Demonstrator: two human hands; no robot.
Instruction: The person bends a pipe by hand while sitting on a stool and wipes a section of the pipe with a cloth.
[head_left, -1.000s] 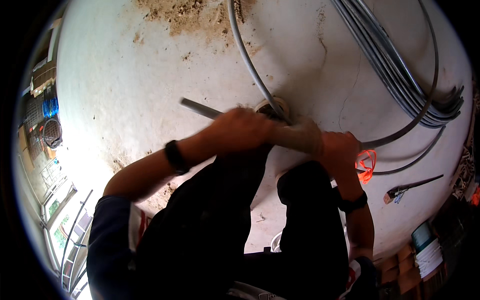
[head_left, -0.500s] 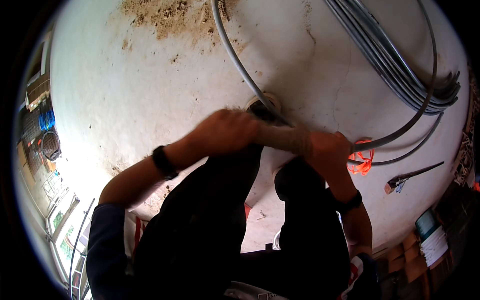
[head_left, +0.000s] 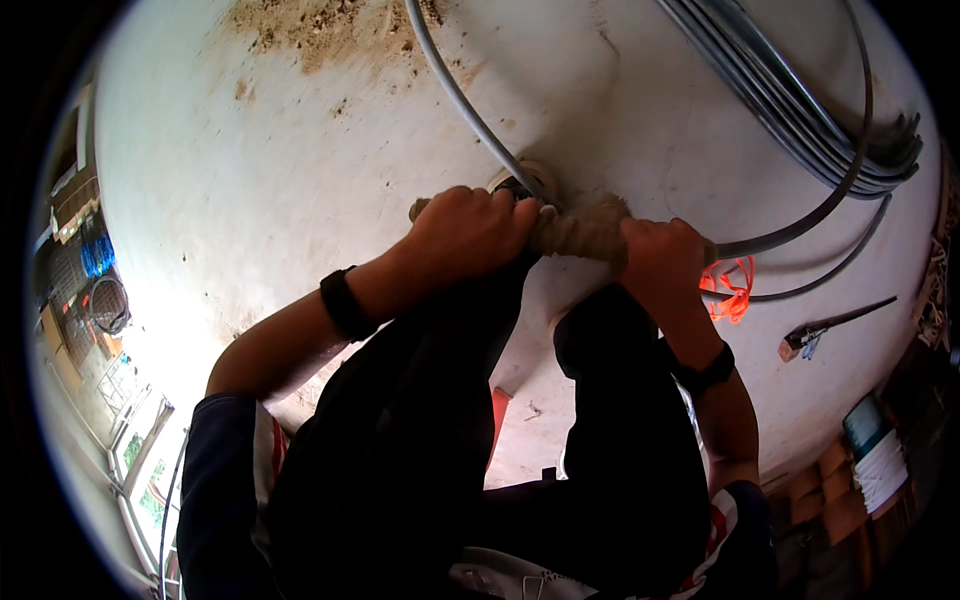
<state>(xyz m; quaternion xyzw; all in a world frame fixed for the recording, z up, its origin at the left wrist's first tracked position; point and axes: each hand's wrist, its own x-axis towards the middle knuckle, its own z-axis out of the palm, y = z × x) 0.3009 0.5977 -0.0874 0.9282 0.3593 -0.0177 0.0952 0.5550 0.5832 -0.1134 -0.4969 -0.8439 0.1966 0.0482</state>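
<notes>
A rough brown cloth (head_left: 580, 232), wound in a thick roll, stretches between my hands in front of my knees. My left hand (head_left: 470, 235) is closed round its left part, and a brown end pokes out beyond the knuckles. Closed on the right part is my right hand (head_left: 662, 255). A grey cable (head_left: 460, 95) comes down from the far side to the roll near the left hand. From beside the right hand a thick dark cable (head_left: 800, 235) curves away to the right. What lies inside the roll is hidden.
A coil of grey cable (head_left: 780, 115) lies at the far right, with orange string (head_left: 735, 295) by a thinner cable. Farther right is a dark tool with a long thin end (head_left: 825, 325). Loose dirt (head_left: 330, 30) covers floor at the far left. My shoe (head_left: 540, 178) is behind the roll.
The left hand, blurred before, now shows clearly, with a brown end sticking out on its left. The cloth between the hands looks more bunched, and the right hand sits slightly higher.
</notes>
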